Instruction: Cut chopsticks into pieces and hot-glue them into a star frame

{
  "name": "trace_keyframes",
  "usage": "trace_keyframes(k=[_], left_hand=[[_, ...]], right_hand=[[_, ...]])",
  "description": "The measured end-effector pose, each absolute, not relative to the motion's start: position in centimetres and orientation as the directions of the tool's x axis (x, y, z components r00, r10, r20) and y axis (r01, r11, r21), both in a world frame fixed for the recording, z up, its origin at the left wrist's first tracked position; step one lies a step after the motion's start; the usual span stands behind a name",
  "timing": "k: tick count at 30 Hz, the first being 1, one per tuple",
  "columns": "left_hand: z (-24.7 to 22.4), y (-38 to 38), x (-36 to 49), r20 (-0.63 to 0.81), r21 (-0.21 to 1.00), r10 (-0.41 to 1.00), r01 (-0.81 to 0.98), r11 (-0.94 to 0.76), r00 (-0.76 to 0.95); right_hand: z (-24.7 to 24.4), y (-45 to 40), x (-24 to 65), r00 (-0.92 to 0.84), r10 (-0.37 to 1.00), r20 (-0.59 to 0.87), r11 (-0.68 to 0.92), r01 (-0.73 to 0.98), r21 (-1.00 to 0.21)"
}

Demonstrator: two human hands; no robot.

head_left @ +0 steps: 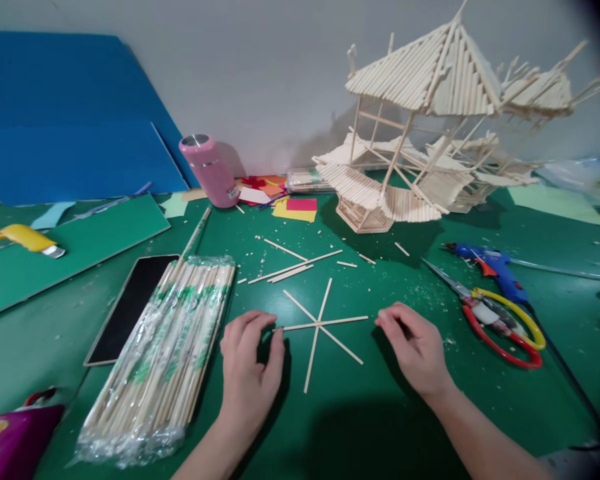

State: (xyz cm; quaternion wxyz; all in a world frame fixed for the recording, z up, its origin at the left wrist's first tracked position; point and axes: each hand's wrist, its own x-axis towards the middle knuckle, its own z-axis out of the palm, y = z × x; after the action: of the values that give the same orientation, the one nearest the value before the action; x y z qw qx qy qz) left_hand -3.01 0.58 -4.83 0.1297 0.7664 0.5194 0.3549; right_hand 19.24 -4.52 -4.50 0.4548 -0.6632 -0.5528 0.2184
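Observation:
Three thin wooden sticks cross at one centre, forming a six-armed star [319, 324] flat on the green table. My left hand [250, 360] rests at the star's left arm; its fingers are curved, with a gap between thumb and fingers. Whether its fingertips touch that stick's end, I cannot tell. My right hand [414, 343] is just beyond the right arm's tip, thumb and fingers drawn together and nothing visible in them. Behind the star lie loose sticks [295, 267] and small offcuts. A plastic-wrapped bundle of bamboo chopsticks [155, 360] lies left of my left hand.
A stick-built pavilion model [420, 133] stands at the back right. Scissors [500, 320] and a blue glue gun [495, 267] lie at right. A phone [125, 313], yellow cutter knife [25, 237], pink flask [210, 170] and purple box [20, 433] are at left.

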Motion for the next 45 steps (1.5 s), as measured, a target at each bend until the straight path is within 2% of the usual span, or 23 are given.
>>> trace_keyframes(k=[5, 9, 11, 19, 29, 34, 45], left_hand=[[-5.1, 1.2, -3.6, 0.288, 0.766, 0.957, 0.605, -0.218, -0.020], [-5.3, 1.3, -3.9, 0.141, 0.826, 0.987, 0.560, -0.072, -0.082], [-5.2, 1.2, -3.9, 0.118, 0.833, 0.990, 0.550, -0.054, -0.081], [-5.0, 1.2, -4.0, 0.160, 0.794, 0.984, 0.603, -0.079, -0.081], [-5.6, 1.2, -3.8, 0.209, 0.862, 0.970, 0.491, -0.124, -0.123], [-5.3, 1.1, -3.8, 0.205, 0.866, 0.975, 0.481, -0.138, -0.089], [-5.5, 1.3, -3.9, 0.341, 0.727, 0.939, 0.621, -0.292, 0.041]], right_hand=[[-5.1, -4.1, 20.7, 0.458, 0.855, 0.241, -0.025, 0.501, -0.865], [-5.4, -4.0, 21.2, 0.512, 0.825, 0.238, -0.040, 0.473, -0.880], [-5.5, -3.9, 21.1, 0.516, 0.824, 0.235, -0.039, 0.466, -0.884], [-5.5, -3.9, 21.0, 0.499, 0.837, 0.224, -0.033, 0.455, -0.890], [-5.4, -3.9, 20.9, 0.473, 0.853, 0.219, -0.028, 0.462, -0.887], [-5.5, -3.9, 21.0, 0.472, 0.855, 0.216, -0.031, 0.462, -0.886], [-5.6, -3.8, 20.8, 0.393, 0.903, 0.175, -0.048, 0.495, -0.868]])
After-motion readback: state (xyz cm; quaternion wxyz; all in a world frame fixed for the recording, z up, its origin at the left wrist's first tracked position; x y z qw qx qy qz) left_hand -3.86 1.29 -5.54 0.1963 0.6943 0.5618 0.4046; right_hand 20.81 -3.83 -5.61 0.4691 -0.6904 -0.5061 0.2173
